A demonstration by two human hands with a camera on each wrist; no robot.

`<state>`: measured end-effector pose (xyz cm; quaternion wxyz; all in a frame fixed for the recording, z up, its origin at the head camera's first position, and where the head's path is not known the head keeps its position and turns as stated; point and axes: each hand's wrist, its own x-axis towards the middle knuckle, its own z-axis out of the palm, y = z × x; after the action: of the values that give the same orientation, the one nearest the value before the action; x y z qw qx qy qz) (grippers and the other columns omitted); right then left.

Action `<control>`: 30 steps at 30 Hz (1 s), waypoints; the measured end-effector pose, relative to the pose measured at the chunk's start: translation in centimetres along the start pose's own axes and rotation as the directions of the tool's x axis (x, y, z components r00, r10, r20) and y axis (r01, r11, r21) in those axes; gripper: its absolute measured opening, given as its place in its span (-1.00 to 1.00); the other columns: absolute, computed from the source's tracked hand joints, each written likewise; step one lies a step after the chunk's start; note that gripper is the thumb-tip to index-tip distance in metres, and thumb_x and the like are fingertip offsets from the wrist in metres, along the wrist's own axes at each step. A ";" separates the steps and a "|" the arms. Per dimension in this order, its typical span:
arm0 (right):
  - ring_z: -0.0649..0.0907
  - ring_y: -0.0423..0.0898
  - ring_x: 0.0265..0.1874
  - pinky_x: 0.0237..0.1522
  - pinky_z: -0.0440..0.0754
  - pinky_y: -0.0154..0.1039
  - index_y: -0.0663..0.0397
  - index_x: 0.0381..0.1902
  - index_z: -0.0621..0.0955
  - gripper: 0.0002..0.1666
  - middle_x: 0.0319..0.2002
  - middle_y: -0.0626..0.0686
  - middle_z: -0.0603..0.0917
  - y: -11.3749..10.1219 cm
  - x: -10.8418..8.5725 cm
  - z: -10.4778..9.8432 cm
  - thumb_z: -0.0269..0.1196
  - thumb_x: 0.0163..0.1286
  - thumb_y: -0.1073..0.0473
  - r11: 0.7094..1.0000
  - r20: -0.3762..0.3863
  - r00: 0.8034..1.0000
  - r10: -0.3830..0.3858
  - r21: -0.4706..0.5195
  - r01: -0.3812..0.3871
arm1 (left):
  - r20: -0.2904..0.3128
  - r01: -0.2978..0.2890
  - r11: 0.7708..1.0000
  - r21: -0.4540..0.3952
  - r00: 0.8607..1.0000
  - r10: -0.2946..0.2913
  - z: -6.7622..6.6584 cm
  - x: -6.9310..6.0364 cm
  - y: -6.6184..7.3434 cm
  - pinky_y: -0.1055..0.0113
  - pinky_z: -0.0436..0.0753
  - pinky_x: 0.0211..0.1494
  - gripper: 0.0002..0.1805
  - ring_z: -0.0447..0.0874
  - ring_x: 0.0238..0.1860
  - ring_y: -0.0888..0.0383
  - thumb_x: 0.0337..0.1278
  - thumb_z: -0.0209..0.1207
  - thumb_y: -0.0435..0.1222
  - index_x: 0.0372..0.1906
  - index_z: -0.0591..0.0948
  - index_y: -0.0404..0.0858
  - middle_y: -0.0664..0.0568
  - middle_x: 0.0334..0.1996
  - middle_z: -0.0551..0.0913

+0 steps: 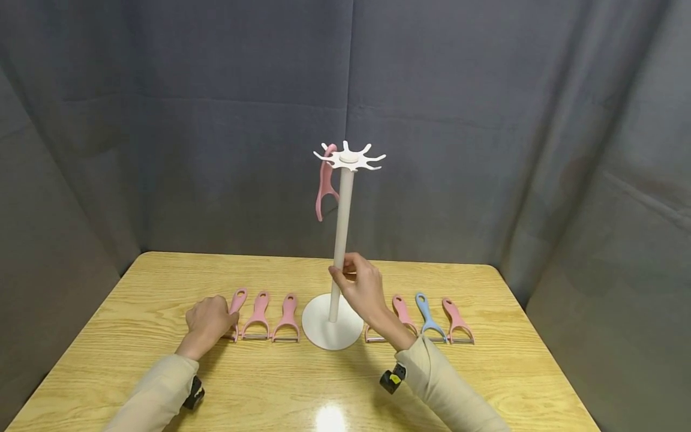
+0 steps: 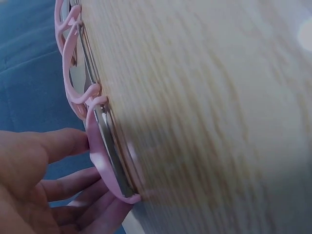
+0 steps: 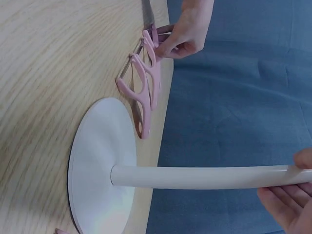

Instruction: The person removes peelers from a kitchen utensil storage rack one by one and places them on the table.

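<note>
A white stand (image 1: 342, 222) with a round base and a crown of hooks stands upright mid-table. My right hand (image 1: 364, 288) grips its pole between thumb and fingers. One pink peeler (image 1: 326, 180) hangs from a hook on the crown's left side. At the left end of the left row, my left hand (image 1: 209, 321) pinches a pink peeler (image 2: 100, 151) that lies on the table, thumb on one side and fingers on the other. My left hand hides part of it in the head view. Two more pink peelers, one in the middle (image 1: 260, 315) and one nearer the base (image 1: 288, 318), lie beside it.
Right of the base lie a blue peeler (image 1: 426, 315), a pink peeler (image 1: 455, 318) at the far end, and other pink ones partly behind my right forearm. The wooden table (image 1: 259, 390) is enclosed by grey curtains (image 1: 243, 120). Each wrist carries a small black device.
</note>
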<state>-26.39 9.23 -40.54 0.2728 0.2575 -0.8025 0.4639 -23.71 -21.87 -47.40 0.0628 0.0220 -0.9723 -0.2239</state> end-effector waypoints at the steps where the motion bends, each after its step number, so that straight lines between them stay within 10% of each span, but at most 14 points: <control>1: 0.75 -0.02 -0.33 -0.27 0.74 -0.29 0.26 -0.18 0.61 -0.76 -0.31 0.11 0.71 -0.1 0.0 0.0 0.42 0.26 0.26 1.000 -0.003 1.000 0.010 0.005 -0.010 | 0.004 -0.001 1.000 0.003 1.000 0.001 0.0 0.0 0.0 0.33 0.19 -0.63 -0.48 0.16 -0.72 0.19 0.13 0.30 -0.25 -0.82 0.30 -0.14 0.13 -0.81 0.21; 11: 0.75 -0.07 -0.42 -0.40 0.75 -0.21 0.24 -0.25 0.66 -0.80 -0.38 0.08 0.75 -0.3 0.4 0.2 0.44 0.23 0.26 1.000 -0.099 0.995 -0.028 -0.009 0.027 | 0.056 0.013 0.999 0.036 0.998 -0.015 -0.5 0.3 -0.3 0.35 0.17 -0.64 -0.49 0.17 -0.71 0.19 0.26 0.18 -0.18 -0.80 0.33 -0.15 0.10 -0.80 0.26; 18: 0.76 -0.07 -0.42 -0.43 0.73 -0.17 0.27 -0.23 0.68 -0.83 -0.38 0.08 0.76 -0.2 0.5 0.4 0.41 0.27 0.28 0.999 -0.091 0.995 -0.042 -0.003 0.042 | -0.082 -0.041 0.999 -0.015 0.996 0.039 -1.3 0.4 0.1 0.34 0.20 -0.68 -0.54 0.22 -0.72 0.17 0.33 0.12 -0.25 -0.75 0.38 -0.17 0.07 -0.76 0.32; 30: 0.75 0.03 -0.37 -0.39 0.75 -0.10 0.33 -0.24 0.65 -0.88 -0.39 0.15 0.74 -0.2 1.0 0.6 0.35 0.27 0.39 1.000 -0.034 0.999 -0.024 0.014 0.025 | -0.344 -0.257 0.961 -0.099 0.915 0.209 -2.9 1.4 3.3 0.28 0.41 -0.71 -0.78 0.46 -0.67 0.12 0.30 0.12 -0.35 -0.34 0.72 -0.39 -0.10 -0.48 0.66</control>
<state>-27.09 8.47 -39.92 0.2900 0.2615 -0.7912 0.4706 -24.78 -20.24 -43.25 0.2526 -0.0616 -0.9252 -0.2765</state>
